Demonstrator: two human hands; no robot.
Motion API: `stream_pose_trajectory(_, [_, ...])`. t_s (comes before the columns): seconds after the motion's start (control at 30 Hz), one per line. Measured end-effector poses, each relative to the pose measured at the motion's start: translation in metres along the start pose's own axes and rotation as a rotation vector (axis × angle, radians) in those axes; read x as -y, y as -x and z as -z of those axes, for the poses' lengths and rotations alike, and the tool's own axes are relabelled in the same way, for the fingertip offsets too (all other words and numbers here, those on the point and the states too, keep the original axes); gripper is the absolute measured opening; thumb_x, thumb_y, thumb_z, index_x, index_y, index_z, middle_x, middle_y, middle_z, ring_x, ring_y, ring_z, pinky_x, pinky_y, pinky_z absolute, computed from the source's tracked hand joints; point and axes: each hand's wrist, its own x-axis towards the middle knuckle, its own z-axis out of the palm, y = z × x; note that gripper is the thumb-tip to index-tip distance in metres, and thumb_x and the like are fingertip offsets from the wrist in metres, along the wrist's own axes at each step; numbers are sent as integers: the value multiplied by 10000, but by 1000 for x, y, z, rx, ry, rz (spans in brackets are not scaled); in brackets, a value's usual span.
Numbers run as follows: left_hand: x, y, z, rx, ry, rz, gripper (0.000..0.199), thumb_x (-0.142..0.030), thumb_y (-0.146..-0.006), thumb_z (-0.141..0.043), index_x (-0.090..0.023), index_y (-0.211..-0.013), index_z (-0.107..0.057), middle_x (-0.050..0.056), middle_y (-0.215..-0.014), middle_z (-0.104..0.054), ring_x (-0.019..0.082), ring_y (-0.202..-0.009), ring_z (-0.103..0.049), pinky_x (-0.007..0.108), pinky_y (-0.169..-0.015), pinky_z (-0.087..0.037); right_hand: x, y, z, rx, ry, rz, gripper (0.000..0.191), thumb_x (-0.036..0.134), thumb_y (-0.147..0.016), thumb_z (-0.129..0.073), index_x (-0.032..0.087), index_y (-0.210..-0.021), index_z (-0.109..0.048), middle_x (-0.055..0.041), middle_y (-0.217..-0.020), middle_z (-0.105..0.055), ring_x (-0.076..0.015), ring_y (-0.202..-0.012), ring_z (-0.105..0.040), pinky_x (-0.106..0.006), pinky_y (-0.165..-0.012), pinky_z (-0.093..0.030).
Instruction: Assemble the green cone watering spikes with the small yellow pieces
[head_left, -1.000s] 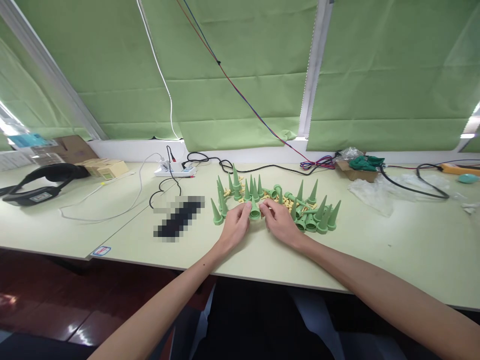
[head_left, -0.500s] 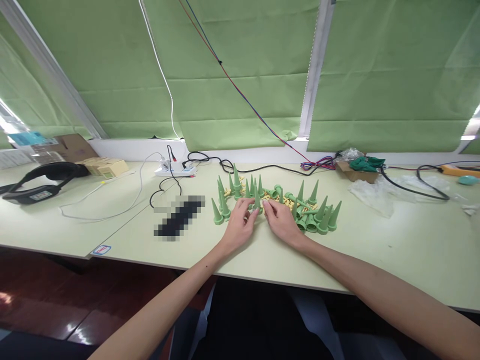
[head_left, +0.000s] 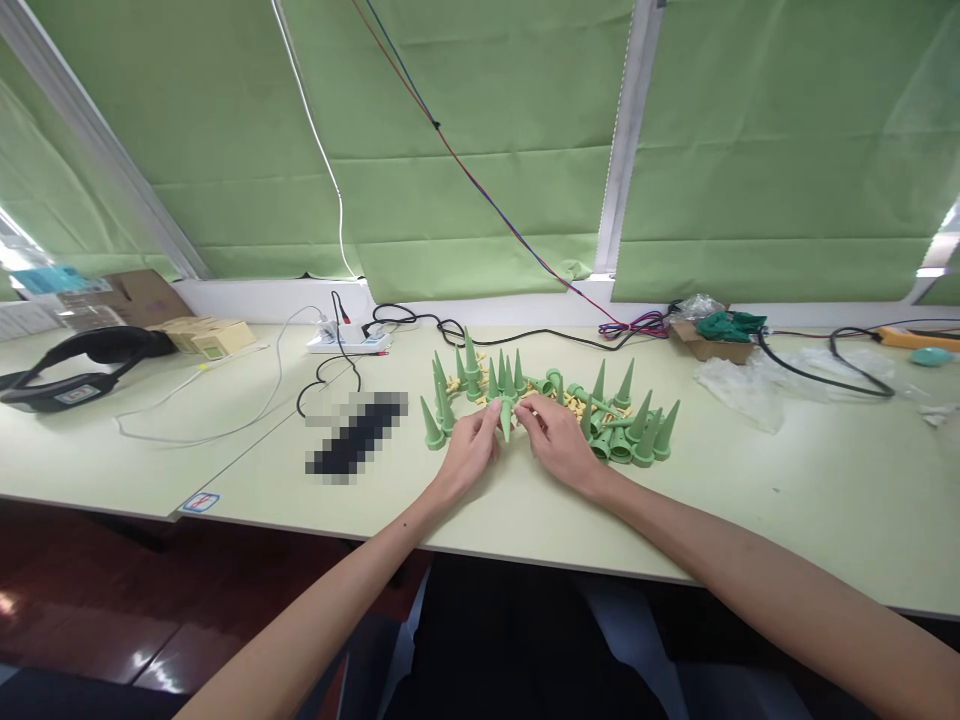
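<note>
My left hand (head_left: 471, 446) pinches a green plastic cone spike (head_left: 506, 420), its tip turned down towards me. Close on the right, the fingertips of my right hand (head_left: 559, 438) are pressed together beside the cone's wide end; whatever they hold is too small to make out. Around both hands stand several more green cone spikes (head_left: 433, 427), upright on their flared bases. Others lie on their sides at the right, with hollow ends (head_left: 619, 446) facing me. Small yellow plastic pieces (head_left: 579, 407) are heaped behind my right hand, partly hidden by it.
The pale table (head_left: 720, 500) carries a power strip (head_left: 349, 343) with black cables and a blurred dark object (head_left: 356, 436) at left. Farther left sits a black headset (head_left: 82, 365). Back right are a cardboard box (head_left: 716, 345) and clear plastic bags (head_left: 750, 395).
The cone in my left hand has turned from tip up to tip down. My left thumb has shifted up onto its base, and my right fingertips have drawn slightly left.
</note>
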Motion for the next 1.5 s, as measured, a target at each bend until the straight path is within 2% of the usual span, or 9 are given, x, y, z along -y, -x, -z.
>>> stream_pose_trajectory(0.2, [-4,2,0,70,-26,-93,501,-577,-941,-355,-174,-710,-543,-30,-474,-468,136,-487,-466,280,-588,-391,-1,1,2,14,-29,-79,326,357,-1015,-354,214,-742,-461,9,-692,-519,-145,-636,-482,-271,-646,-366])
stream_pose_trajectory(0.33, [-3,4,-1,47,-64,-180,439,-539,-944,-396,-187,-699,-489,-8,-582,-500,147,-583,-508,285,-634,-425,-2,2,1,24,-41,-143,354,387,-1009,-345,226,-696,-380,32,-593,-445,-141,-558,-430,-270,-583,-340])
stream_pose_trajectory(0.6, [-5,7,-3,12,-182,-329,336,-436,-980,-370,-215,-1155,-553,84,-1041,-574,182,-862,-573,302,-727,-482,-3,2,-1,-15,-47,-150,399,424,-1001,-356,212,-668,-411,29,-594,-465,-130,-551,-439,-271,-585,-340])
stream_pose_trajectory(0.8, [-1,5,-5,-74,-170,-311,337,-428,-969,-417,-208,-1200,-524,98,-1111,-566,146,-775,-559,287,-670,-467,2,1,0,-39,-49,-185,385,426,-994,-383,212,-680,-440,31,-595,-496,-125,-531,-447,-264,-575,-346])
stream_pose_trajectory(0.97, [1,4,-5,-142,-129,-236,287,-458,-944,-462,-192,-1023,-535,61,-1012,-589,112,-698,-546,246,-606,-424,2,1,1,-48,-33,-193,325,408,-993,-389,210,-767,-513,0,-663,-572,-150,-588,-517,-271,-599,-378])
stream_pose_trajectory(1.07, [0,2,-3,-148,-78,-173,375,-513,-952,-400,-182,-864,-553,22,-749,-585,117,-591,-514,246,-550,-396,0,1,1,-50,-2,-155,294,370,-1000,-381,206,-811,-536,-24,-759,-613,-163,-664,-554,-279,-650,-400])
stream_pose_trajectory(1.17, [-2,2,-1,-97,39,-68,535,-579,-952,-311,-171,-732,-577,-11,-496,-466,122,-460,-458,253,-475,-356,-2,1,0,-28,30,-91,266,340,-1001,-387,201,-864,-567,-44,-833,-630,-178,-744,-573,-293,-708,-417])
stream_pose_trajectory(1.33, [-8,1,1,-73,240,67,621,-636,-918,-318,-148,-652,-596,25,-539,-536,107,-416,-460,249,-404,-319,-6,1,-2,17,48,26,243,304,-1009,-379,197,-988,-596,-79,-967,-639,-203,-887,-585,-323,-800,-440])
stream_pose_trajectory(1.5, [-9,2,2,-18,225,113,635,-668,-900,-325,-149,-643,-588,14,-447,-488,107,-372,-407,255,-390,-298,-10,1,-1,67,64,76,245,291,-1010,-376,204,-1045,-603,-93,-1014,-629,-211,-917,-596,-342,-824,-458])
